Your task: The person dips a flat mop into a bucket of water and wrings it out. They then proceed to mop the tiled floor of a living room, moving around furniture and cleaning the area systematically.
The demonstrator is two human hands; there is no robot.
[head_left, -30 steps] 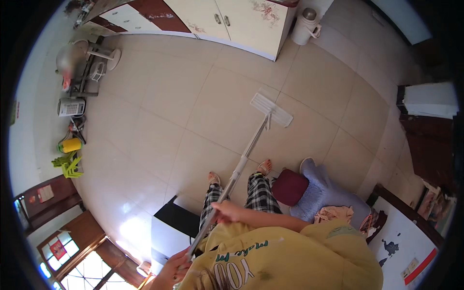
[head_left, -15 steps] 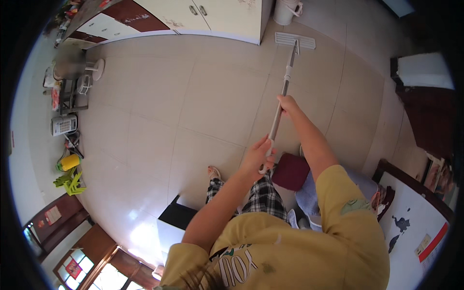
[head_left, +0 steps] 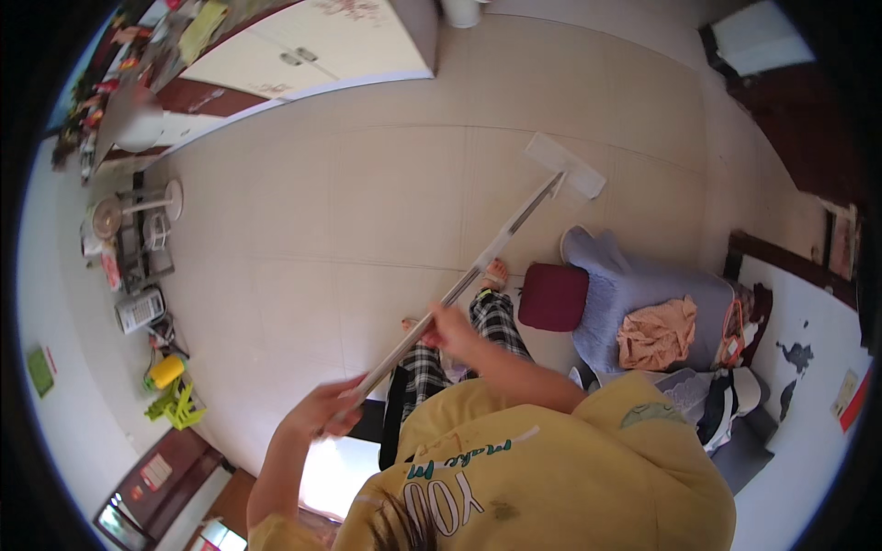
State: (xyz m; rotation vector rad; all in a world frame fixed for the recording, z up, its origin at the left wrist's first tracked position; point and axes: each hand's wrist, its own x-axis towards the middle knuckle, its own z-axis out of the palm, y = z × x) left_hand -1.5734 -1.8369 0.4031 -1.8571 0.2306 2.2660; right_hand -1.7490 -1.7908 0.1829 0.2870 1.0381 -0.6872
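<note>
Mop handle (head_left: 478, 266) gripped by both fists: left hand (head_left: 323, 410) at end, right hand (head_left: 450, 326) higher (pad on floor).

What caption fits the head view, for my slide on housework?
Both hands, left hand and right hand, grip a mop whose flat head rests on the tiled floor.

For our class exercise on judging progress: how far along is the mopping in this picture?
Done: nothing certain; the tiled floor shows no clear wet or dry patches. In hand: the left hand and right hand grip the mop handle, with the flat mop head on the tiles near the grey sofa. Left: cannot be judged; the floor looks alike everywhere.
</note>
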